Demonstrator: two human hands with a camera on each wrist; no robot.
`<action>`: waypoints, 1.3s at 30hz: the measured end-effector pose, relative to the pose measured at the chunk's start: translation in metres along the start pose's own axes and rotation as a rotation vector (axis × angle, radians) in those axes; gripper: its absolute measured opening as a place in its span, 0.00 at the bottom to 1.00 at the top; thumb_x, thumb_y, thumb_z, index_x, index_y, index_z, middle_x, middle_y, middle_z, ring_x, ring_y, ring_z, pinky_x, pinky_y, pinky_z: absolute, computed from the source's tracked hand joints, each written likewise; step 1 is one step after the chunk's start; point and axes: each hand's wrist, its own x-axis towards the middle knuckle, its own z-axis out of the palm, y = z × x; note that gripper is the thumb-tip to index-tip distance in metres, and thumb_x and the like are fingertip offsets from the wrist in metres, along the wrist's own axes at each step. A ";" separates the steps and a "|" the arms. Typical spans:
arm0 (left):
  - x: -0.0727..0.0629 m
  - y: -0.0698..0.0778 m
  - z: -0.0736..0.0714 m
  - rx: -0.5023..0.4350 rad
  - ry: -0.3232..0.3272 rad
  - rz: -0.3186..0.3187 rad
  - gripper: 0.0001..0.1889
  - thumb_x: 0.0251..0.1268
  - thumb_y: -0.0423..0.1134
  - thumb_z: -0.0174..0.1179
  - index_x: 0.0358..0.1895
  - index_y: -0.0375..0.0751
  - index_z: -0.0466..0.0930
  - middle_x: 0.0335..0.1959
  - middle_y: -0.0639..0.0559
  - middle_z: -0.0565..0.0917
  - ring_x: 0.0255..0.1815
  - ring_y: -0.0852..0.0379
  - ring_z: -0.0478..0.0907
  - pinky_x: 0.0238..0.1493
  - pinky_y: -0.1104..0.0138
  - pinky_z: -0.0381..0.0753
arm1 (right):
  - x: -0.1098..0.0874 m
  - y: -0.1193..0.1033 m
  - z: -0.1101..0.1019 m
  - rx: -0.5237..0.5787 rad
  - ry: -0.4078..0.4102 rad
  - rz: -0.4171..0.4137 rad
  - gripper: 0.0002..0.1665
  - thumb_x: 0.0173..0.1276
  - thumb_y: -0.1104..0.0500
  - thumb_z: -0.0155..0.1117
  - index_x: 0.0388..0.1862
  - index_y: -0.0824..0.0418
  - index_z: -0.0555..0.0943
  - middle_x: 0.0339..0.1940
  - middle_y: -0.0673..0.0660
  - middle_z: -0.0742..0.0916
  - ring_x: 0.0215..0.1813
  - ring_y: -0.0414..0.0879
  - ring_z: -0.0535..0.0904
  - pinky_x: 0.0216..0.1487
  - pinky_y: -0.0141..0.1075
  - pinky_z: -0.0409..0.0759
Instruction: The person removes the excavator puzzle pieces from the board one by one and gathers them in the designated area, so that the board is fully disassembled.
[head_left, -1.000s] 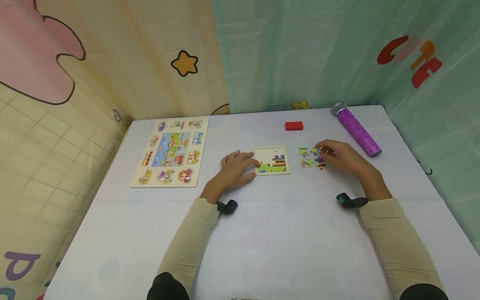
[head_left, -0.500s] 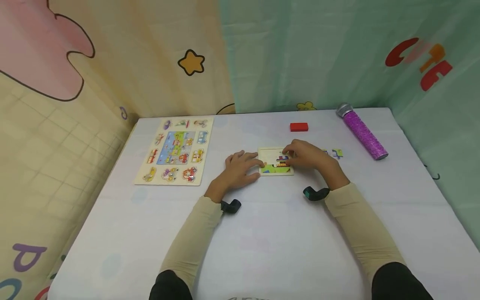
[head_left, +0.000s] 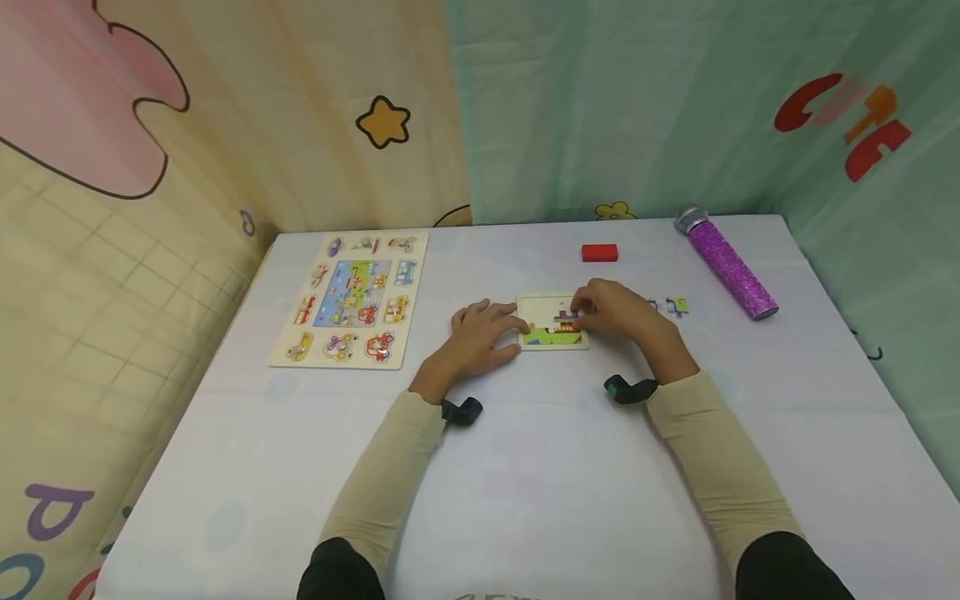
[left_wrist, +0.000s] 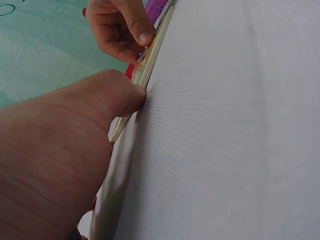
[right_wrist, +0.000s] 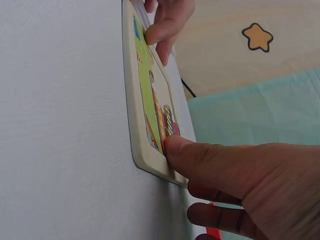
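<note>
A small wooden puzzle board (head_left: 542, 309) lies flat on the table, its picture partly filled with green ground and a colourful train-like shape. My left hand (head_left: 478, 337) rests at its left side, index finger on the frame and thumb (left_wrist: 131, 97) against the near edge. At the right side, my right hand (head_left: 611, 310) pinches a puzzle piece (left_wrist: 143, 53), mostly hidden by the fingers, low over the board. The right thumb (right_wrist: 187, 154) overlaps the board's picture in the right wrist view. Loose jigsaw pieces (head_left: 677, 306) lie beyond the right hand, some hidden behind it.
A larger wooden puzzle board (head_left: 411, 329) with vehicle pictures lies at the left. A red block (head_left: 599, 252) stands at the back, and a purple glitter microphone (head_left: 731, 267) lies at the back right. Curtains (head_left: 525, 108) hang beyond the table.
My right hand has moved left from the loose pieces to the right side of the small board, then barely shifted. The left hand has stayed at the frame; the head view has shifted slightly.
</note>
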 end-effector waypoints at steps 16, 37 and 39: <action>0.001 -0.003 0.003 -0.005 0.009 0.015 0.17 0.74 0.52 0.57 0.63 0.65 0.79 0.77 0.54 0.64 0.79 0.39 0.49 0.70 0.39 0.46 | -0.007 0.009 0.003 0.200 0.058 -0.047 0.05 0.75 0.65 0.62 0.47 0.59 0.80 0.45 0.57 0.86 0.48 0.52 0.78 0.55 0.49 0.77; 0.002 -0.006 0.005 -0.023 0.019 0.017 0.17 0.74 0.52 0.57 0.63 0.66 0.78 0.78 0.54 0.63 0.79 0.39 0.48 0.70 0.41 0.45 | -0.016 0.010 -0.015 0.294 0.157 -0.004 0.07 0.76 0.60 0.61 0.49 0.59 0.81 0.44 0.58 0.84 0.43 0.55 0.78 0.40 0.46 0.79; 0.002 -0.005 0.004 -0.028 0.019 0.020 0.17 0.74 0.52 0.57 0.63 0.65 0.78 0.78 0.54 0.63 0.79 0.39 0.48 0.70 0.41 0.44 | -0.022 0.013 -0.024 0.294 0.183 -0.017 0.07 0.77 0.61 0.61 0.49 0.61 0.81 0.44 0.59 0.84 0.48 0.55 0.78 0.47 0.48 0.78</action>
